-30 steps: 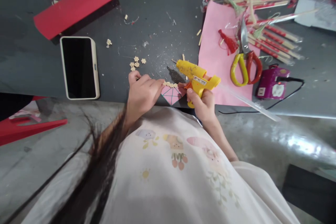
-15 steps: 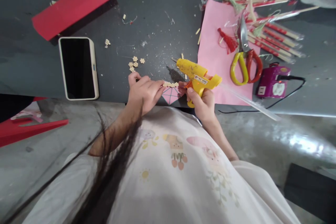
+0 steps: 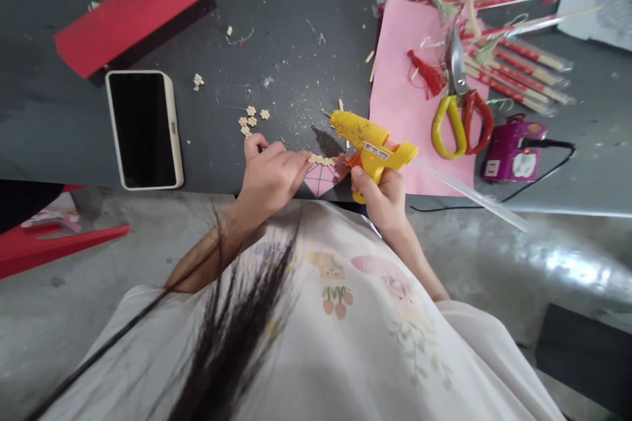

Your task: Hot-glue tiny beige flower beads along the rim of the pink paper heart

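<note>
A small pink piece with dark lines (image 3: 320,181) is between my hands at the table's front edge, with a row of cream flower-shaped bits (image 3: 323,160) along its top. My left hand (image 3: 273,174) is closed, its fingertips pinching the left end of that piece. In my right hand (image 3: 382,194) is a yellow glue gun (image 3: 370,139), its nozzle pointing left and a clear glue stick (image 3: 478,200) trailing out behind. Some right fingertips touch the pink piece's right side. Several loose cream flowers (image 3: 251,120) lie just beyond my left hand.
A phone (image 3: 141,128) and a red box (image 3: 133,10) are on the left. To the right, scissors (image 3: 461,112) and a red tassel (image 3: 429,75) rest on pink paper (image 3: 395,66). Beside them stand a purple power adapter (image 3: 513,151) with a cable and several wrapped chopsticks (image 3: 523,72).
Both hands hold almost the same pose on the pink piece and the glue gun. The view has shifted slightly, and the hanging hair has swung right.
</note>
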Tool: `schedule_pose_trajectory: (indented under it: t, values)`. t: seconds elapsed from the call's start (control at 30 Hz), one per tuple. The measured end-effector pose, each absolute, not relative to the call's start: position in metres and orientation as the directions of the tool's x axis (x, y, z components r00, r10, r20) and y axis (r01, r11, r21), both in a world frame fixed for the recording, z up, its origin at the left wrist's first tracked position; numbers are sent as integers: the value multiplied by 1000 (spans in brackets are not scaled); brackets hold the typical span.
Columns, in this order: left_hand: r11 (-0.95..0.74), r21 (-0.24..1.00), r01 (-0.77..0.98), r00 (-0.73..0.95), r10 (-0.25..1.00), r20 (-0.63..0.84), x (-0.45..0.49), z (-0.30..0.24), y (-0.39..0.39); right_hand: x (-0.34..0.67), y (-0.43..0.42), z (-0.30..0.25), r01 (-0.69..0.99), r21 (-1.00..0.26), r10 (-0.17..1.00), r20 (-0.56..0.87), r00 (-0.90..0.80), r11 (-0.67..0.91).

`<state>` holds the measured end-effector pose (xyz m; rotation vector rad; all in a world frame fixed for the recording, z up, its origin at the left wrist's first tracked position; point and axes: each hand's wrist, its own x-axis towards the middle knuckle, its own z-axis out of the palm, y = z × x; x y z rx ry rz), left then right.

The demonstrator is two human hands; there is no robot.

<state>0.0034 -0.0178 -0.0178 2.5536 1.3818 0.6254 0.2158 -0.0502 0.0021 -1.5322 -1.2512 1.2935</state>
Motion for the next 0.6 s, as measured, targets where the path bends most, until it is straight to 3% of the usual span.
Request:
schedule_pose_trajectory:
  t: [0.33,0.6]
  values:
    - [-495,412,765,463,867,181,4,-17,-17,218,-51,-1,193,-955,973,-231,-1,-226]
    - [-510,390,766,462,860,217,2,-18,-18,219,-51,-2,207,-949,971,-240,9,-237]
